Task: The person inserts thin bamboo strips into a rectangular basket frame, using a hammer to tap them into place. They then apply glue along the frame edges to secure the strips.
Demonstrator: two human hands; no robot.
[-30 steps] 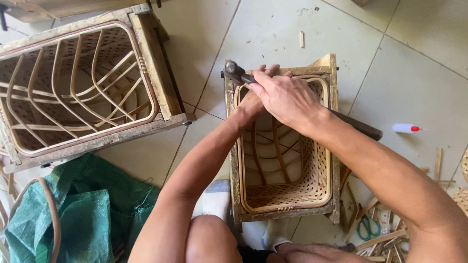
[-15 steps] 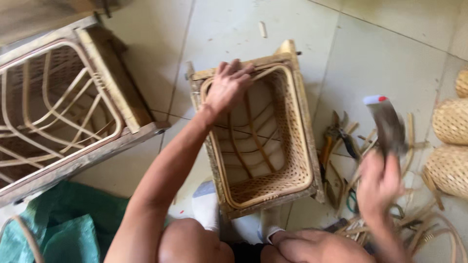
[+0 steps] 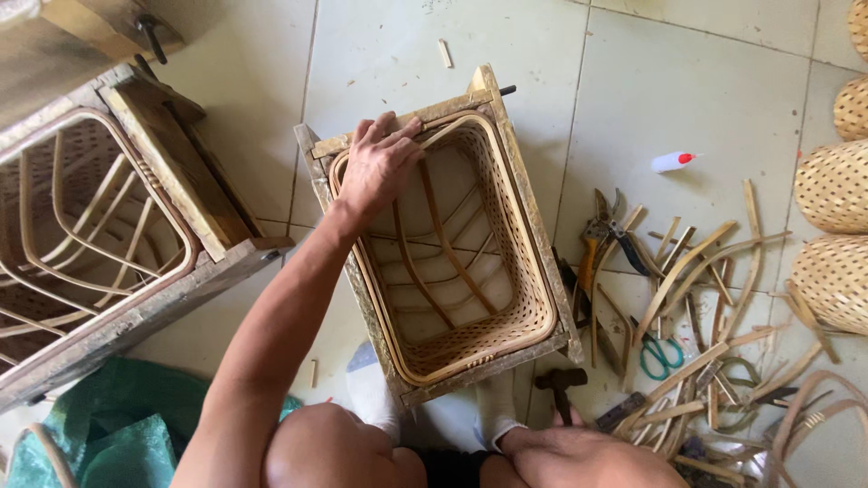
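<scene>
A rectangular woven bamboo basket point(image 3: 511, 271) sits inside a wooden frame point(image 3: 535, 226) on the tiled floor, held between my white-socked feet point(image 3: 372, 398). My left hand point(image 3: 380, 167) lies flat on the far left corner of the basket rim, fingers spread over the frame edge and holding nothing. A hammer point(image 3: 559, 380) rests head-up by the frame's near right corner, its handle running behind my right knee point(image 3: 588, 461). My right hand does not show.
A second wooden frame with a rattan skeleton point(image 3: 163, 181) stands at the left. Right of the basket lie pincers point(image 3: 597, 230), green scissors point(image 3: 660, 354), a small white bottle point(image 3: 674, 161) and several bamboo strips point(image 3: 705, 271). Woven baskets point(image 3: 836, 185) line the right edge; a green bag point(image 3: 117, 425) lies near left.
My right hand left the basket rim with the hammer, swung out to the right and dropped out of view. The hammer now rests by my knee. My left hand stays on the rim.
</scene>
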